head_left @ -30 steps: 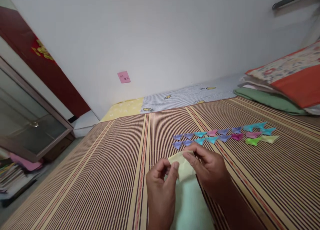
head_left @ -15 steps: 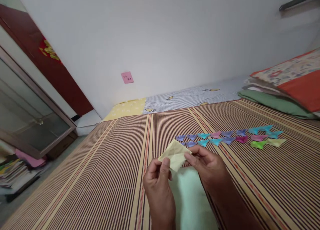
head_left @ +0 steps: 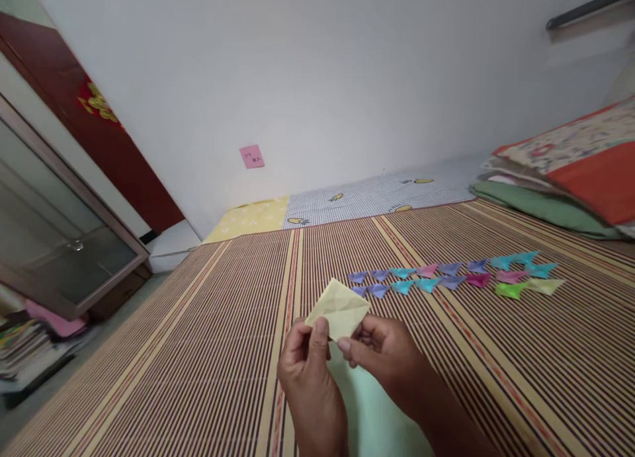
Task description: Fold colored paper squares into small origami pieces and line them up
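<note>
A pale yellow square of folded paper [head_left: 339, 306] is held up above the striped mat, one corner pointing away from me. My left hand [head_left: 313, 371] pinches its left corner between thumb and fingers. The thumb of my right hand [head_left: 381, 351] presses on the near corner, while the other fingers curl behind the lower right edge. Beyond the paper, to the right, small folded paper pieces [head_left: 427, 284] in blue, purple, pink, green and yellow lie in two rows.
The striped mat [head_left: 198, 351] spreads under everything. Folded bedding [head_left: 550, 209] is stacked at the right by the wall. A pink note [head_left: 252, 157] is stuck on the wall. Glass-fronted furniture [head_left: 54, 219] and a pile of books [head_left: 24, 348] stand at the left.
My right hand has shifted from the paper's right corner down to its near corner. The paper and my left hand have moved slightly left.
</note>
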### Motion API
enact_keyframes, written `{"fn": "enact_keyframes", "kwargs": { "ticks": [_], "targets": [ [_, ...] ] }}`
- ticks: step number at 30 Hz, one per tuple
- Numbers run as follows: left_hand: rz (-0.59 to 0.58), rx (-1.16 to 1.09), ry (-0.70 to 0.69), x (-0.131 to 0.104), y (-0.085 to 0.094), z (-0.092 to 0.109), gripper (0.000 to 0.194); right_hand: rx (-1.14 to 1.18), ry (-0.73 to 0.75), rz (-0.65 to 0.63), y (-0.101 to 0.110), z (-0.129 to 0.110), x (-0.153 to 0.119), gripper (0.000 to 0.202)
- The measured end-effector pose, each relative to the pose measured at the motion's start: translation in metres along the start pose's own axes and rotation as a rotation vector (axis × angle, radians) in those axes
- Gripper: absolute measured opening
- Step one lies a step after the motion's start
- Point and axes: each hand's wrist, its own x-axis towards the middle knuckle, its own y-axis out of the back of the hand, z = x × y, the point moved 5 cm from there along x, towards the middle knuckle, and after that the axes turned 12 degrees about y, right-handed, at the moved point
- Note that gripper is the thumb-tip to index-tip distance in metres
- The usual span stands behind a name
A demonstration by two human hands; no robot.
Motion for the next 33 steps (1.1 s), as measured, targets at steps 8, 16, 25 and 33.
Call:
{"fn": "enact_keyframes", "kwargs": {
  "ticks": [8, 16, 25, 33],
  "targets": [
    [0.084, 0.045, -0.081, -0.007, 0.003, 0.005, 0.040, -0.341, 0.100, -0.036, -0.008, -0.016, -0.013, 0.016],
    [0.107, 0.235, -0.390, -0.021, 0.000, 0.018, 0.029, 0.001, -0.076, -0.027, -0.012, 0.001, -0.014, 0.024],
    [0.164, 0.308, -0.603, -0.028, 0.002, 0.033, 0.020, -0.190, 0.224, 0.012, 0.011, -0.028, -0.007, 0.034],
    [-0.005, 0.532, -0.635, -0.027, -0.005, 0.027, 0.018, 0.054, 0.077, 0.070, 0.022, -0.018, -0.002, 0.032]
  ]
}}
